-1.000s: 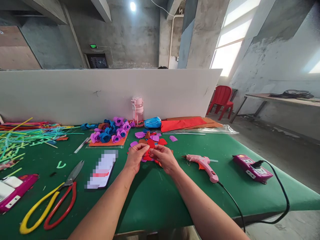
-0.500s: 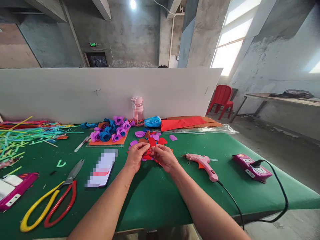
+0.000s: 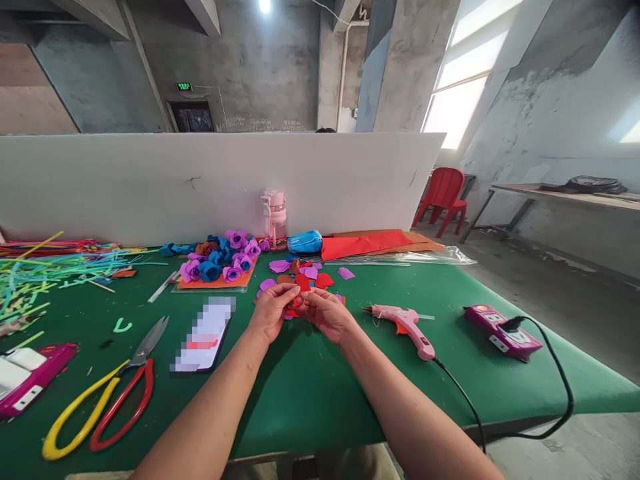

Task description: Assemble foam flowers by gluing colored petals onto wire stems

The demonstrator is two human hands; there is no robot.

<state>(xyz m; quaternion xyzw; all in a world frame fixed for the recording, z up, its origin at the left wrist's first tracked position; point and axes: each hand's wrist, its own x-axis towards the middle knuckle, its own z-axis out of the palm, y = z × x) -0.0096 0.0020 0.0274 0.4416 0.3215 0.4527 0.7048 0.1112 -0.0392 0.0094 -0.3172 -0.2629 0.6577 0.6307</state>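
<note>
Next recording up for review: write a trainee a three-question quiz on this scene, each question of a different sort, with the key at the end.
1. Multiple choice: what colour is the piece held up at the fingertips of the left hand and the right hand?
a) purple
b) red
c) blue

2. True or false: the pink glue gun lies to the right of the right hand.

3. Fill the gap: to the left of the phone lie the ____, with one yellow handle and one red.

Key: 1 b; 2 true; 3 scissors.
</note>
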